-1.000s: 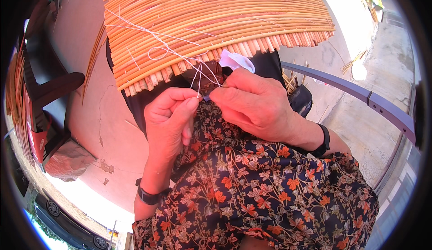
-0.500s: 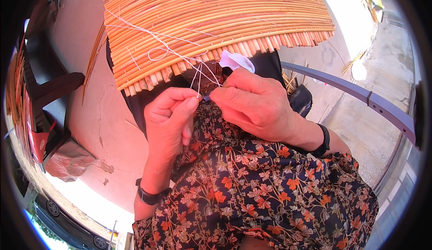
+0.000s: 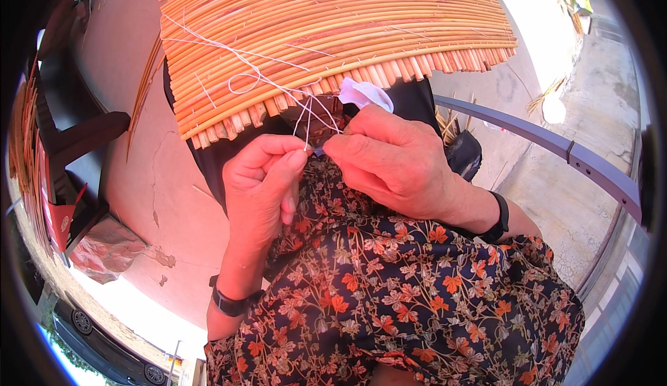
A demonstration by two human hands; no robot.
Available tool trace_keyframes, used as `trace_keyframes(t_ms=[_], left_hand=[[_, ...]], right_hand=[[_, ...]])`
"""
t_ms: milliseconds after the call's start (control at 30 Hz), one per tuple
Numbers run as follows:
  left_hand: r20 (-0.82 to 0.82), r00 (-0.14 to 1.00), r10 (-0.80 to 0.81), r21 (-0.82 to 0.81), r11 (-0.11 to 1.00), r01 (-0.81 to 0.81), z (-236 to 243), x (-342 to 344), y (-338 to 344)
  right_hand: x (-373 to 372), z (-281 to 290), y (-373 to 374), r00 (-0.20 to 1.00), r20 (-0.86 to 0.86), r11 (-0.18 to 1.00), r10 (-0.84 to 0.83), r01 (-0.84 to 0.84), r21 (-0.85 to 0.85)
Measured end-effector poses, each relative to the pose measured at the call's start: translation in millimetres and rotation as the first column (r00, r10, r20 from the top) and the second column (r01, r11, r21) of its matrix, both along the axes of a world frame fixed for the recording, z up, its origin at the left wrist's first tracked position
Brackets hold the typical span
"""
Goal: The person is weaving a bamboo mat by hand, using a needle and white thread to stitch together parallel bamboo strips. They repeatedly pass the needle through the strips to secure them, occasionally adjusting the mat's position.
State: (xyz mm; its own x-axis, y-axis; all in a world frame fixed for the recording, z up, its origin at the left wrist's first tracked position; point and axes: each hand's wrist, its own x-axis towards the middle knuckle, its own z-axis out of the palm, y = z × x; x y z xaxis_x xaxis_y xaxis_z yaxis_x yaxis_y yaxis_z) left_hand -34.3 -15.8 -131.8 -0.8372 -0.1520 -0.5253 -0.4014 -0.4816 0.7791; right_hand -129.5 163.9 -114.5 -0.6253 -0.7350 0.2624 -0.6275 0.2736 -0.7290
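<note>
My left hand [image 3: 260,184] pinches white thread [image 3: 306,118] between thumb and index finger, just below the near edge of a mat of orange-tan reed sticks [image 3: 333,18]. My right hand [image 3: 389,163], to its right, has thumb and fingers pinched on the thread too; the fingertips are partly hidden. The thread runs up over the mat in crossing strands and a loop. A white crumpled cloth [image 3: 361,93] lies just above my right hand. Dark fabric [image 3: 208,170] shows under the mat, and a floral garment [image 3: 403,282] fills the lower middle.
At the left stand dark furniture [image 3: 90,136] and bundles of thin sticks [image 3: 24,136], with a crumpled reddish bag or lump [image 3: 104,247] below them. A grey curved metal bar [image 3: 535,132] crosses the right. Loose straw [image 3: 542,97] lies beyond it. A dark car [image 3: 104,341] shows at the lower left rim.
</note>
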Motion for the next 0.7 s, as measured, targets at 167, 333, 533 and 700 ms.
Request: trace_keyframes(t_ms=[167,333,533,700], left_hand=[[-0.001,1.000,-0.003,-0.005,1.000,0.003,-0.7,0.2,-0.1],[0.006,1.000,0.007,0.002,1.000,-0.007,-2.0,1.0,0.4],[-0.005,1.000,0.013,-0.025,1.000,-0.013,-3.0,1.7,0.8],[-0.013,1.000,0.007,0.057,0.998,-0.006,-2.1,1.3,-2.7]], right_hand=[[0.6,-2.1,-1.0,1.000,-0.002,1.000,-0.006,0.006,-0.021],[2.6,-0.2,-3.0,0.999,0.035,1.000,0.009,-0.008,-0.006],[4.3,1.6,-3.8,0.995,0.099,1.000,-0.027,0.027,0.002],[3.9,-0.9,-4.0,0.969,0.248,0.998,-0.013,0.029,-0.062]])
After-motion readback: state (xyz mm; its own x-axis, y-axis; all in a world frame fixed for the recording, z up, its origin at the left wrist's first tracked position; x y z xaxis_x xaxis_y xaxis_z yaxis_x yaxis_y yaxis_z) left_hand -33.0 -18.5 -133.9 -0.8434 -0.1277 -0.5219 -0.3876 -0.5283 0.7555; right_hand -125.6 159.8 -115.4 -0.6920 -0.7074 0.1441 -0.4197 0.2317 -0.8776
